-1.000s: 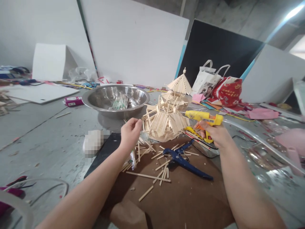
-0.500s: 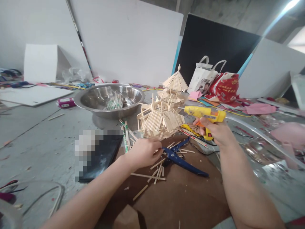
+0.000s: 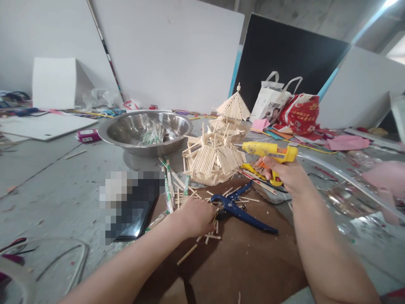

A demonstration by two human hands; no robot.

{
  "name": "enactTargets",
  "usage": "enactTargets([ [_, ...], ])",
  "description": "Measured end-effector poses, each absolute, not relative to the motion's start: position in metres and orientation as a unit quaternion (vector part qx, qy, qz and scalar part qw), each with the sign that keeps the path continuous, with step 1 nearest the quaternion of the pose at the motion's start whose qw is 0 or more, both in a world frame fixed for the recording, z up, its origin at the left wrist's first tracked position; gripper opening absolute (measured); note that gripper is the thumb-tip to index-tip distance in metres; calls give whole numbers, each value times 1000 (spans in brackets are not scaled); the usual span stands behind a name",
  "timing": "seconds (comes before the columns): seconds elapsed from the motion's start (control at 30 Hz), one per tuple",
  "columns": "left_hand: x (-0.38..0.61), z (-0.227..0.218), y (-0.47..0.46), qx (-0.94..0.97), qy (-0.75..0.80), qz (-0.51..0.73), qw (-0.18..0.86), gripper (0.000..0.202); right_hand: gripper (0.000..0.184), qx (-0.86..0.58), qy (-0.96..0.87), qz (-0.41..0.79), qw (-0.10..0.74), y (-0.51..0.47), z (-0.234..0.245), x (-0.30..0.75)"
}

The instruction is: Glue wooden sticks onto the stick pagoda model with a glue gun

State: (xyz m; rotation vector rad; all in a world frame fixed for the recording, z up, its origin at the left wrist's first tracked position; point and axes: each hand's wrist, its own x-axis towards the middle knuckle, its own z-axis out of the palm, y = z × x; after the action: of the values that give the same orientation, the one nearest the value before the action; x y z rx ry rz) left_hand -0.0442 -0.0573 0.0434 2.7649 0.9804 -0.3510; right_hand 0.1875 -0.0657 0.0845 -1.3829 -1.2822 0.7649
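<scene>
My right hand (image 3: 278,169) is wrapped round the handle of a yellow hot glue gun (image 3: 268,150), whose nozzle points left. Just left of that nozzle stands a pagoda-like model (image 3: 209,158) built of thin wooden sticks, with a separate-looking pointed roof (image 3: 234,105) behind it. Down at a pile of loose wooden sticks (image 3: 188,254) is my left hand (image 3: 199,215), its fingers curled and pinched together. Whatever lies between those fingertips is hidden. Touching distance to their right lies a blue plier-like cutter (image 3: 242,213) on a brown board (image 3: 253,261).
A steel basin (image 3: 126,145) with wrapped stick bundles stands at the back left. Beside the brown board lies a dark flat panel (image 3: 142,219), partly blurred out. White and red bags (image 3: 299,114), paper scraps and a clear tube (image 3: 344,173) are at the right.
My left hand has moved down and slightly towards me, from the model's base onto the loose sticks. The glue gun in my right hand has shifted slightly left.
</scene>
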Motion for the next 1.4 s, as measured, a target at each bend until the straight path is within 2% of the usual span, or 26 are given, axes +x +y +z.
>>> enactTargets([
  [0.57, -52, 48, -49, 922, 321, -165, 143, 18, 33, -602, -550, 308, 491, -65, 82, 187],
  [0.7, -61, 59, -40, 914, 347, -93, 189, 18, 32, -597, -539, 305, 510, -68, 85, 184],
  [0.83, -75, 66, -23, 869, 349, -79, 343, 19, 32, -583, -545, 317, 513, -68, 85, 184],
  [1.0, -84, 58, -5, 825, 358, 85, 430, 24, 32, -576, -543, 326, 517, -67, 82, 186],
  [1.17, -94, 56, 2, 733, 389, 142, 540, 27, 35, -575, -545, 325, 517, -67, 83, 184],
  [1.4, -107, 65, 7, 671, 398, 234, 580, 18, 35, -583, -545, 317, 512, -66, 80, 184],
])
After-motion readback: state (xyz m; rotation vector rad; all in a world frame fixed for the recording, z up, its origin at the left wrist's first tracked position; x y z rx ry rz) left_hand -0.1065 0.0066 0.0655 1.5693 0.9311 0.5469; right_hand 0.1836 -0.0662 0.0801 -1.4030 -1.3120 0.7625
